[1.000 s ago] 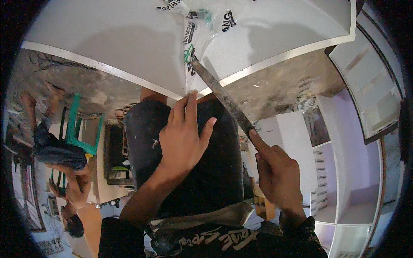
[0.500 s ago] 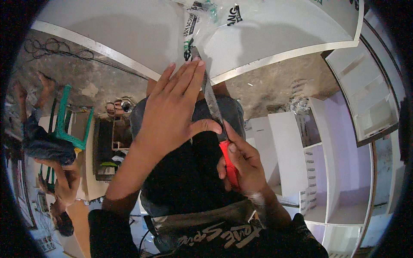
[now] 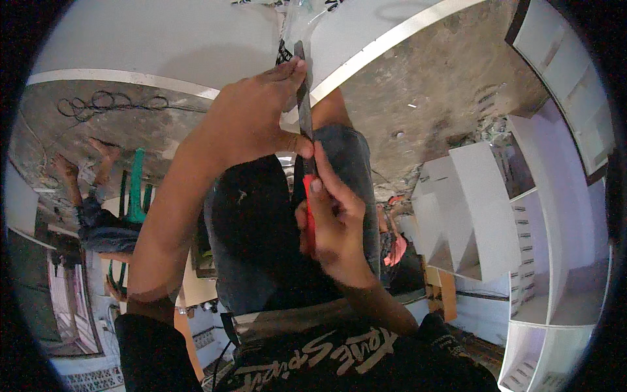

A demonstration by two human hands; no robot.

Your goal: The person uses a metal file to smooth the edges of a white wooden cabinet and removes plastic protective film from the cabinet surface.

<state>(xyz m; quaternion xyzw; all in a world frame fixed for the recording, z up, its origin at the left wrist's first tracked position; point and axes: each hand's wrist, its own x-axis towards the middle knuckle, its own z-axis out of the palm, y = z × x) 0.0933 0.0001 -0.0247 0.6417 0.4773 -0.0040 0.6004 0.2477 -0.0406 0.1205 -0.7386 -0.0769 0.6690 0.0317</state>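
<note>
— What do the hands hold?
— Right hand [image 3: 333,225] grips the red-handled knife [image 3: 304,137], blade pointing to 12 o'clock. Left hand [image 3: 251,121], fingers extended, presses the blade near a white panel [image 3: 163,39].
— And at 3 o'clock?
— White shelves [image 3: 477,215].

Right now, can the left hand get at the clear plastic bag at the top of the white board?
Probably yes. The left hand already rests on the tool's blade, fingertips just below the clear plastic bag, with nothing between them. The right hand grips the red handle.
</note>
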